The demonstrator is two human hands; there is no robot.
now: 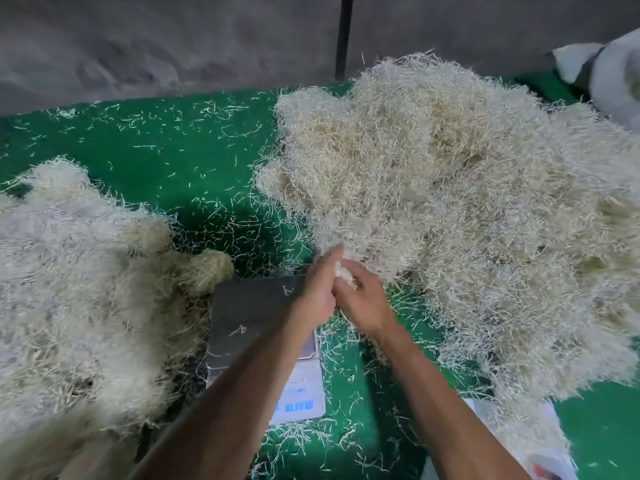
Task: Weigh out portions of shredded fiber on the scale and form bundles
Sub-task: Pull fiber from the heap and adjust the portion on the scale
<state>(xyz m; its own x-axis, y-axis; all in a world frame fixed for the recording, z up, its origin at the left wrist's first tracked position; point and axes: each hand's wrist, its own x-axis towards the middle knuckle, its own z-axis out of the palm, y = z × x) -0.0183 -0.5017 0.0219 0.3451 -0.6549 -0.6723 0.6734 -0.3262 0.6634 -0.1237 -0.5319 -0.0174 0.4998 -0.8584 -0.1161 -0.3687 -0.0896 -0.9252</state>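
Head: hands (341, 289) at fiber heap (467, 209) edge
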